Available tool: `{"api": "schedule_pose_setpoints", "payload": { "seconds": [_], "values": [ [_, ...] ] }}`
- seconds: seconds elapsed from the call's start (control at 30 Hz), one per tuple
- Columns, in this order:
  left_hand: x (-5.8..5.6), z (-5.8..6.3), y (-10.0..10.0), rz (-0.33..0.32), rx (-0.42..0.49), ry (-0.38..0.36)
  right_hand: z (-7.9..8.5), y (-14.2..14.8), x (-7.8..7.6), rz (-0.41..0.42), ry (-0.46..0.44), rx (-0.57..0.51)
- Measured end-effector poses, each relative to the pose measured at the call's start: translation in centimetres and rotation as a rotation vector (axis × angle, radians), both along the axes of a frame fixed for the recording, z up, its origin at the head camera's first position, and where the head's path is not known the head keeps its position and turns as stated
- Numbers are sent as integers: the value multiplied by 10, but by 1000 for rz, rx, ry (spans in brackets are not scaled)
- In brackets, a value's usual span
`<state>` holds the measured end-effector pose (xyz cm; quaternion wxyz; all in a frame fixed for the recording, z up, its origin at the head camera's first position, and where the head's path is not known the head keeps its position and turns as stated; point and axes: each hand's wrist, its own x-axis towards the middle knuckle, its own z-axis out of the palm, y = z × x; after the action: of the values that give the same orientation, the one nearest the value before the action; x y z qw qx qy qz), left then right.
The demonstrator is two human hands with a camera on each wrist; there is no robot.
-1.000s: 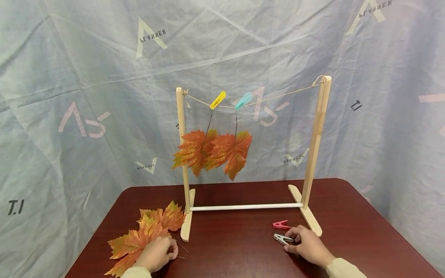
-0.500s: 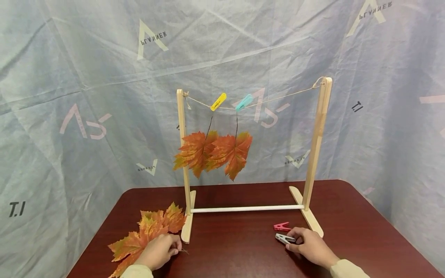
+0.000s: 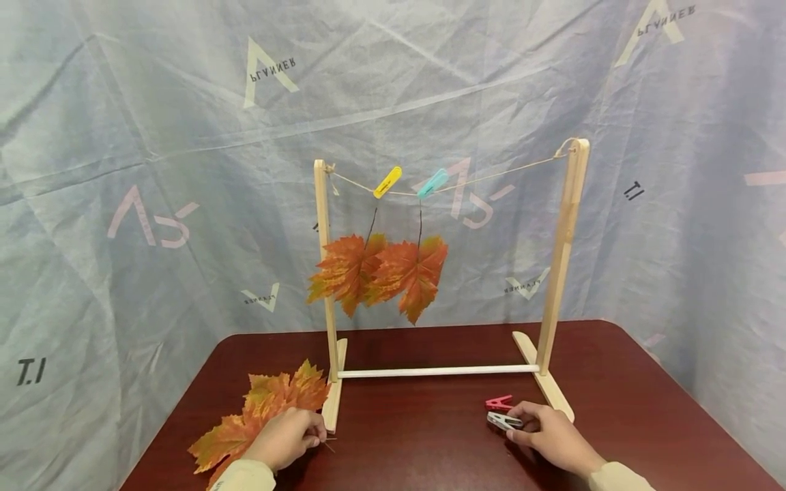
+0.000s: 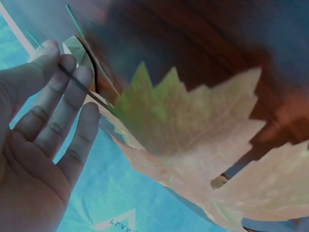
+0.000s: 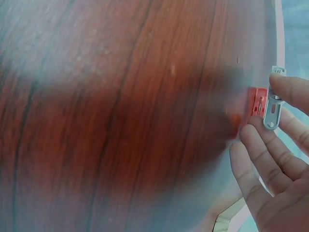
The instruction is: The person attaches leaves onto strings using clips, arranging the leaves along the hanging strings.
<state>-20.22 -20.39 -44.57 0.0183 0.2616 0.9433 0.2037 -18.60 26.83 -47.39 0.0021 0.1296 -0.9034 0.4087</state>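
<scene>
My left hand (image 3: 288, 436) is over the orange maple leaves at the table's left. In the left wrist view, its thumb and forefinger pinch the dark stem (image 4: 87, 91) of an artificial maple leaf (image 4: 183, 116); a second stem lies beside it. My right hand (image 3: 549, 436) pinches a grey clothespin (image 3: 505, 421) between thumb and fingers, low over the table's right side. Just behind it lies a red clothespin (image 3: 498, 403). Two maple leaves (image 3: 350, 273) hang by their stems from a string (image 3: 503, 170), under a yellow clothespin (image 3: 387, 183) and a turquoise clothespin (image 3: 432, 184).
A wooden stand with a left post (image 3: 323, 232), a right post (image 3: 560, 266) and a white crossbar (image 3: 439, 372) rises from the dark red table (image 3: 424, 436). Its right foot (image 3: 549, 392) is close to my right hand. A grey printed cloth (image 3: 184, 136) hangs behind.
My left hand has shifted slightly right and now pinches a leaf stem, with the leaves moving a little under it. The right hand keeps the grey clothespin nearly in place.
</scene>
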Motion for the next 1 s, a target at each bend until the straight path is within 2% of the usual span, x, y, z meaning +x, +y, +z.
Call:
{"api": "schedule_pose_setpoints", "payload": {
  "seconds": [0.4, 0.57, 0.83, 1.0],
  "values": [
    [-4, 9, 9, -48, -16, 45, 1, -4, -1, -53, -27, -21],
    [-3, 14, 14, -53, -12, 32, 4, -6, 1, -87, -5, -37],
    [-3, 22, 21, -50, 6, 1, 8, -10, 1, -96, 82, -20],
    [-5, 30, 24, -51, 25, -24, 14, -16, -2, -176, 121, -18]
  ]
}}
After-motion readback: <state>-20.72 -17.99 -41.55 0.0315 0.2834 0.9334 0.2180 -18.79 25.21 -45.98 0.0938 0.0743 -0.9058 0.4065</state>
